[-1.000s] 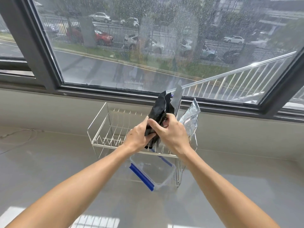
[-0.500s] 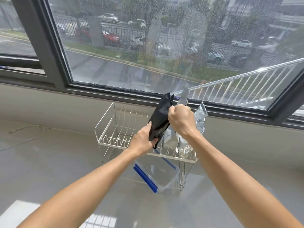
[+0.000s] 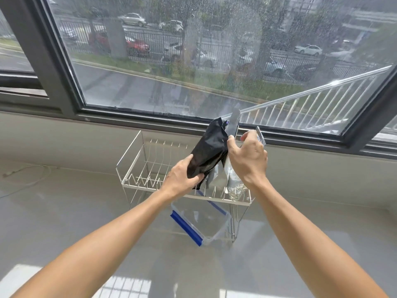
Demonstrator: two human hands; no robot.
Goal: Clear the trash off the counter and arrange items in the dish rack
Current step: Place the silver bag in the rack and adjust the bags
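A white wire dish rack [image 3: 131, 162] stands on the pale counter below the window. My left hand [image 3: 182, 177] grips the lower end of a black pouch [image 3: 211, 151], which leans up and to the right over the rack's top tier. My right hand [image 3: 247, 155] is closed around the upper part of a silver pouch [image 3: 234, 123] standing upright in the rack's right end. A second crinkled silver bag [image 3: 234, 187] stands just beside it, partly hidden by my right hand. A clear container with blue clips [image 3: 185, 227] lies tilted on the rack's lower level.
The rack's left slots [image 3: 148, 177] hold nothing. A thin white cable [image 3: 32, 168] lies on the counter at far left. The window frame [image 3: 150, 122] and the low wall under it run right behind the rack.
My right hand has left the black pouch and moved up and right onto the silver pouch. The left hand keeps the black pouch, now tilted apart from the silver one.
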